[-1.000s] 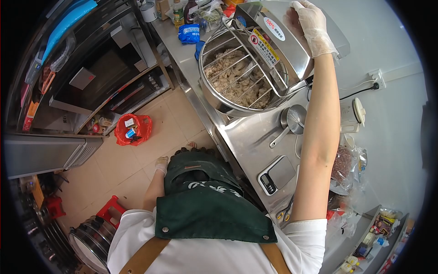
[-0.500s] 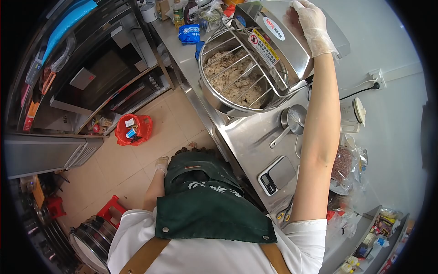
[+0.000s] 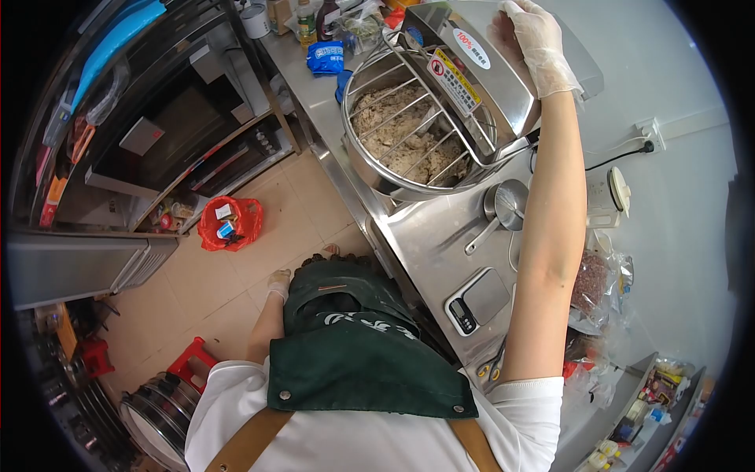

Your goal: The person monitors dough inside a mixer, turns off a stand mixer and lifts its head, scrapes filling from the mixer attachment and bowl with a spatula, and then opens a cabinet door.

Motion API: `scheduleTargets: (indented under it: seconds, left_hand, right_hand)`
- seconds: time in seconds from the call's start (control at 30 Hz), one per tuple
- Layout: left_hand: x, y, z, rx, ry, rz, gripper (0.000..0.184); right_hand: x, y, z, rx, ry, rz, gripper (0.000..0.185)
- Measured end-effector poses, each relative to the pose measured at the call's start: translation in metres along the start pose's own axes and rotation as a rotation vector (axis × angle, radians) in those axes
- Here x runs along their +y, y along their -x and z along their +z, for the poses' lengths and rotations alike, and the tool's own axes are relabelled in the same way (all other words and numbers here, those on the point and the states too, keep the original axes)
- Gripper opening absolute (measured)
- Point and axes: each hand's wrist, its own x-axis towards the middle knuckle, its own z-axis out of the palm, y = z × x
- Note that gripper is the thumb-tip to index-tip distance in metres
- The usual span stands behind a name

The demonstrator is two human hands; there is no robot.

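Observation:
A steel stand mixer (image 3: 515,98) is on the counter, its bowl (image 3: 351,161) under a wire guard (image 3: 383,114). Crumbly, pale brown dough (image 3: 393,130) lies inside the bowl. My right hand (image 3: 536,39), in a clear glove, rests against the upper side of the mixer head, fingers stretched along it with the tips partly out of sight. At my side hangs my gloved left hand (image 3: 279,283), away from the counter; its fingers are too small to make out.
Measuring cups (image 3: 507,206), a digital scale (image 3: 477,301) and scissors (image 3: 491,366) lie on the steel counter (image 3: 421,240). Bottles and a blue packet (image 3: 325,58) stand beyond the bowl. A red-lined bin (image 3: 230,224) and red stool (image 3: 191,362) are on the floor.
The dough has shifted and turned within the bowl, with its lumps lying differently. My hands and the mixer body keep their places.

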Motion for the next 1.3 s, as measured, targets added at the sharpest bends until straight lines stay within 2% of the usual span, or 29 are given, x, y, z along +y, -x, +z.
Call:
scheduleTargets:
  seconds: [0.07, 0.17, 0.27, 0.37, 0.57, 0.67, 0.77, 0.87, 0.97, 1.07, 1.17, 1.2, 1.3]
  left_hand:
    - [0.003, 0.001, -0.006, -0.024, -0.016, -0.003, 0.038]
    - [0.01, 0.001, -0.018, -0.081, 0.061, -0.111, 0.038]
    - [-0.005, -0.012, -0.017, -0.076, -0.091, 0.048, 0.038]
    - [-0.028, -0.038, -0.009, -0.083, -0.249, 0.179, 0.038]
    - [-0.044, -0.07, -0.024, -0.064, -0.148, 0.082, 0.035]
    - [-0.029, -0.069, -0.054, -0.073, -0.177, 0.134, 0.036]
    - [-0.041, -0.092, -0.057, -0.051, -0.164, 0.19, 0.039]
    - [-0.033, -0.094, -0.069, 0.014, 0.076, 0.026, 0.04]
    - [-0.026, -0.093, -0.074, 0.015, 0.036, 0.085, 0.04]
    - [-0.015, -0.087, -0.066, 0.048, 0.159, 0.011, 0.041]
    - [0.01, -0.056, -0.066, 0.01, 0.098, 0.016, 0.043]
    - [0.02, -0.047, -0.061, 0.007, 0.171, -0.028, 0.044]
    - [0.032, -0.025, -0.032, 0.017, 0.419, -0.178, 0.044]
  right_hand:
    - [-0.003, 0.003, 0.0, 0.003, -0.011, 0.026, 0.015]
    - [0.001, -0.001, -0.002, 0.009, 0.055, -0.061, 0.014]
    - [-0.001, 0.003, -0.001, -0.029, -0.157, 0.027, 0.013]
    - [-0.01, 0.01, 0.0, -0.011, -0.129, 0.034, 0.013]
    - [-0.032, 0.027, 0.006, 0.01, -0.138, 0.068, 0.013]
    - [-0.032, 0.028, 0.007, -0.018, -0.25, 0.103, 0.013]
    - [-0.033, 0.027, 0.008, 0.008, -0.184, 0.077, 0.013]
    - [-0.025, 0.021, 0.004, 0.002, -0.134, 0.054, 0.012]
    - [-0.039, 0.032, 0.008, 0.011, -0.174, 0.135, 0.011]
    - [-0.039, 0.038, 0.006, -0.062, -0.279, 0.141, 0.01]
    - [-0.037, 0.041, 0.009, -0.143, -0.303, 0.151, 0.01]
    - [-0.044, 0.044, 0.008, -0.176, -0.219, 0.185, 0.017]
    - [-0.057, 0.062, 0.005, -0.274, -0.099, -0.069, 0.026]
